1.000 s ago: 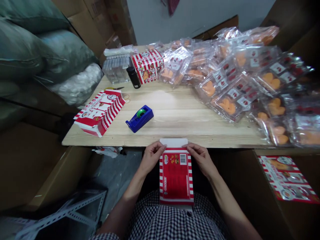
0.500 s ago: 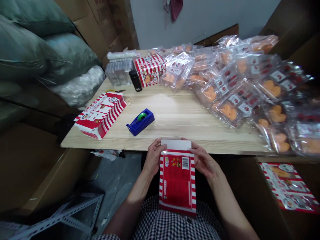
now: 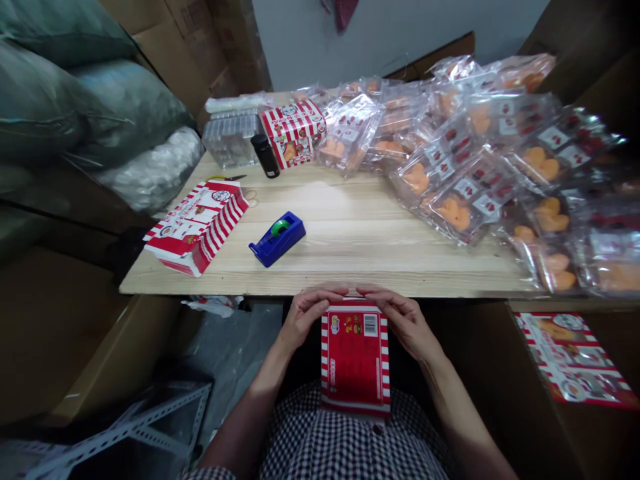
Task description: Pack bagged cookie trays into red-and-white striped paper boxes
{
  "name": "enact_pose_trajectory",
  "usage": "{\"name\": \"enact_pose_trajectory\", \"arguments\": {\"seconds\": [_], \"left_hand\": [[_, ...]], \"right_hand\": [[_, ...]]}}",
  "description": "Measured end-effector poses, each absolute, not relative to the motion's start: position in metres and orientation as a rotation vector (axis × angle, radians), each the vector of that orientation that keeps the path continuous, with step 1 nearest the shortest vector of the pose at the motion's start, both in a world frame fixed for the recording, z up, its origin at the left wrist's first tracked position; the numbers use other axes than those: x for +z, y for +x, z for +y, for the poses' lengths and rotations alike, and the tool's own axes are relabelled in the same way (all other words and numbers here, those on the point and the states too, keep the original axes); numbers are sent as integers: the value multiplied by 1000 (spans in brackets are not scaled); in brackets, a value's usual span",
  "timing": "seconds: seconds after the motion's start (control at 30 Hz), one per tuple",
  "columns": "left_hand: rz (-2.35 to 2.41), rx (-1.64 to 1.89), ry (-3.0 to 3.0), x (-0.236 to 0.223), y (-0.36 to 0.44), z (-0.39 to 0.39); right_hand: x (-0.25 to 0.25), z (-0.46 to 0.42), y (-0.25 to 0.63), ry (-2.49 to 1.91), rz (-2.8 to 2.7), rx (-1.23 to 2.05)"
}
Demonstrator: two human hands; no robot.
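A red and white striped cardboard box (image 3: 355,357) rests upright against my lap, its printed back with a barcode facing me. My left hand (image 3: 309,313) grips the top left corner, thumb on the near face and fingers along the top edge. At the top right corner, my right hand (image 3: 400,317) holds it the same way. The white flap at the top is folded down out of sight. Beyond the hands, on the table, lies a blue tape dispenser (image 3: 278,241) with a green roll. To its left is a stack of flattened striped boxes (image 3: 195,223).
Clear bags with orange pieces (image 3: 455,210) cover the table's right side. At the back stand a filled striped box (image 3: 295,137), a black bottle (image 3: 265,157) and clear plastic trays (image 3: 231,137). Yellow-handled scissors (image 3: 227,178) lie behind the stack. Another printed box (image 3: 575,357) is at lower right.
The white top flap, standing up before, is now folded over. Both hands have shifted inward along the top edge, and the camera view has moved slightly.
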State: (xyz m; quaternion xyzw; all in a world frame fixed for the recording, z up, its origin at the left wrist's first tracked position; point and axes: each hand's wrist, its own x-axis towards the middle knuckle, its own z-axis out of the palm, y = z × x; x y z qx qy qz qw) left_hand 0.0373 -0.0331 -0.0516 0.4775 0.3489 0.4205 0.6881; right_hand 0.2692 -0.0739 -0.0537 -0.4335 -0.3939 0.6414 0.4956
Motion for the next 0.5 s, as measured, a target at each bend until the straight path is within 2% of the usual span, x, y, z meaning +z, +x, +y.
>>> {"name": "enact_pose_trajectory", "arguments": {"seconds": [0.17, 0.5], "left_hand": [[895, 812, 1334, -48, 32, -40], [863, 566, 1416, -20, 32, -27]], "right_hand": [[-56, -82, 287, -1085, -1249, 1536], [-33, -69, 285, -1164, -1242, 1659]]}}
